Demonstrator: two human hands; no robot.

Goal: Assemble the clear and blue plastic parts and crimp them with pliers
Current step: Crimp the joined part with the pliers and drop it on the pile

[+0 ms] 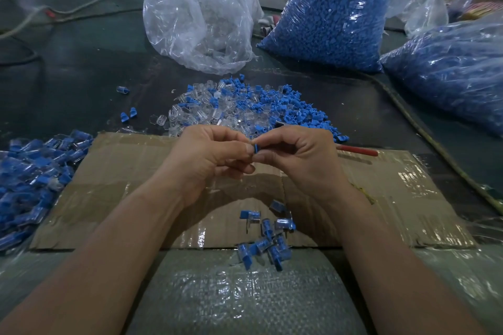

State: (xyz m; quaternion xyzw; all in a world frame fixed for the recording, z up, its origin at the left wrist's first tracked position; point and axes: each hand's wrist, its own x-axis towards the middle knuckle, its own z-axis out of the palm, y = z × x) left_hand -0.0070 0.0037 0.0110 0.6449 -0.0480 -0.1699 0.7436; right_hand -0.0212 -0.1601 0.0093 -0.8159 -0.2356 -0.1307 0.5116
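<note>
My left hand (215, 156) and my right hand (298, 159) meet above the cardboard sheet (130, 171), fingertips together. Between them they pinch a small blue plastic part (255, 148); any clear part in the grip is hidden by the fingers. Behind the hands lies a mixed heap of loose clear and blue parts (245, 109). Several joined clear-and-blue pieces (265, 239) lie on the cardboard's near edge below my wrists. A red pliers handle (358, 150) sticks out to the right of my right hand.
A pile of joined pieces (32, 179) fills the left edge. At the back stand a clear bag (198, 16) and two bags of blue parts (334, 16), (449, 73). A cord (424, 133) runs along the right. Woven plastic sheeting (245, 294) lies nearest me.
</note>
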